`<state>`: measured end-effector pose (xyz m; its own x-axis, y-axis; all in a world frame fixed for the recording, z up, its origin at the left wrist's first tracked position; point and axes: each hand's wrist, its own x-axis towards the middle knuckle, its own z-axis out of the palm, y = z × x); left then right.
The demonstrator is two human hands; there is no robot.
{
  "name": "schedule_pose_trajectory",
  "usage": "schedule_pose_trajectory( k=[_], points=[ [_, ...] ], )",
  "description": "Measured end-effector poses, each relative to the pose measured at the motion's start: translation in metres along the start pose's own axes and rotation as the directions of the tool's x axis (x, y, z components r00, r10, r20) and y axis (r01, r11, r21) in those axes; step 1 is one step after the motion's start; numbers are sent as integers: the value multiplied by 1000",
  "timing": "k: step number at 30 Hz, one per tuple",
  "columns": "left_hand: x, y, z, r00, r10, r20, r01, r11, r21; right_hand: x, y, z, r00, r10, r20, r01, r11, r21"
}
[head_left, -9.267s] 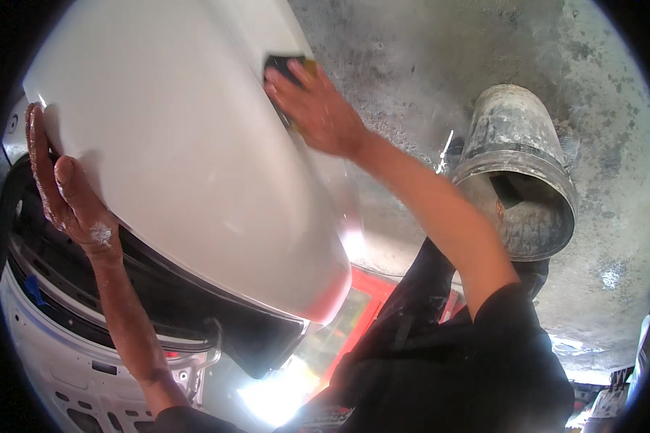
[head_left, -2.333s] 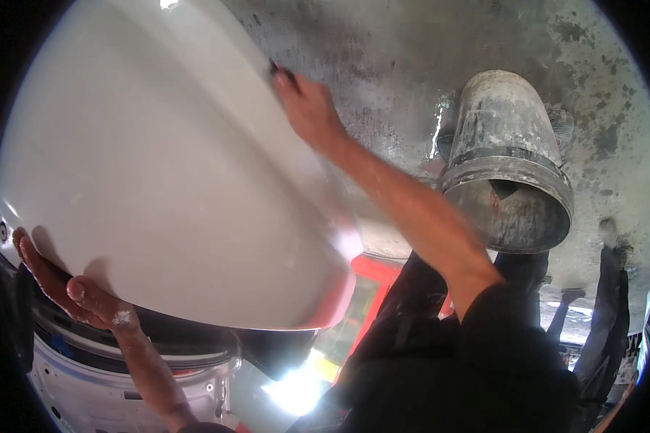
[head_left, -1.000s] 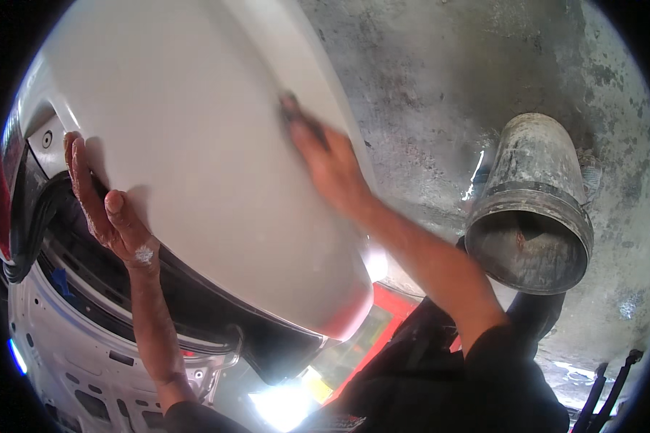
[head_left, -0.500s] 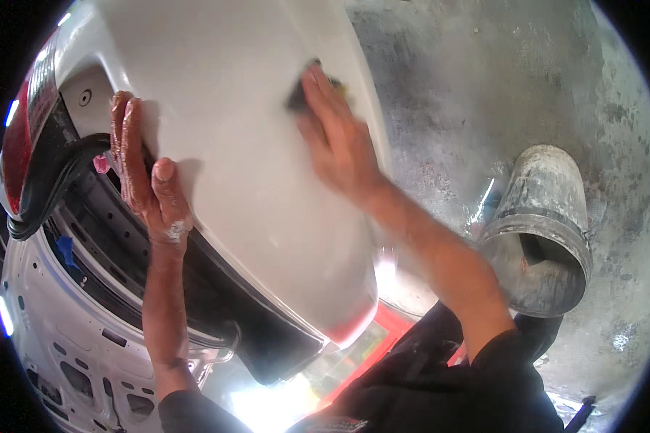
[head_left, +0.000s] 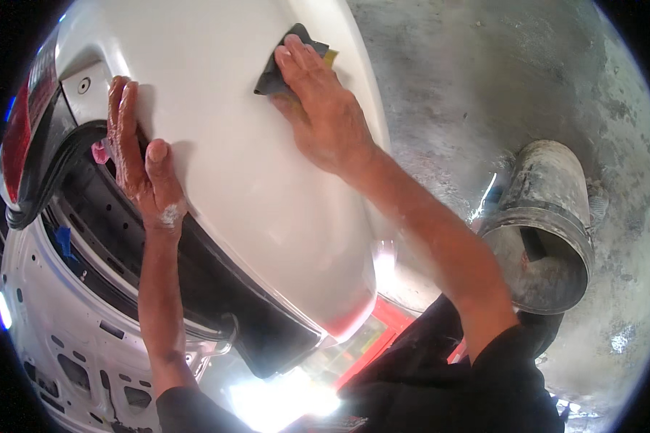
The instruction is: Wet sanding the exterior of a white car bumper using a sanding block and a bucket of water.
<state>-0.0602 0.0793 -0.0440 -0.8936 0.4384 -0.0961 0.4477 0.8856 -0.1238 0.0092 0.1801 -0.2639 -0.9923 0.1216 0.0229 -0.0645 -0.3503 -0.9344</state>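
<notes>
A white car bumper (head_left: 245, 180) fills the middle of the view, its painted face smooth and shiny. My right hand (head_left: 332, 119) presses a dark grey piece of sandpaper (head_left: 271, 78) flat on the bumper's upper part, fingers over it. Something yellow peeks out at the sandpaper's right edge, mostly covered by the hand. At the bumper's left edge lies my left hand (head_left: 141, 162), fingers stretched out and thumb apart. It is wet, with a whitish smear near the wrist, and it holds nothing.
A red tail light (head_left: 30, 141) sits at upper left, above the open trunk and the bare metal panel (head_left: 72, 346). Right of my right forearm, a dirty bucket (head_left: 538, 231) lies with its mouth toward me on the stained grey floor (head_left: 448, 86).
My right hand has slid up and slightly left over the bumper with the sandpaper. My left hand stays at the bumper's edge, appearing slightly higher in view.
</notes>
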Motion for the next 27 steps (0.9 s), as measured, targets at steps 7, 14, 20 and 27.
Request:
schedule_pose_trajectory(
  k=[7,14,20,27],
  points=[
    [2,-4,-8,996,68,-50,-71,996,-52,-159,-55,-7,952,-118,282,143,987,-71],
    [6,-7,-5,987,135,-89,-139,990,-38,17,-47,21,971,-198,131,215,968,-133],
    [-3,-19,-13,988,107,-113,-113,992,-47,-185,-84,18,985,66,160,-57,996,-64],
    [3,-8,-12,984,144,-101,-146,989,-11,-4,-67,14,986,151,72,-152,988,14]
  ],
)
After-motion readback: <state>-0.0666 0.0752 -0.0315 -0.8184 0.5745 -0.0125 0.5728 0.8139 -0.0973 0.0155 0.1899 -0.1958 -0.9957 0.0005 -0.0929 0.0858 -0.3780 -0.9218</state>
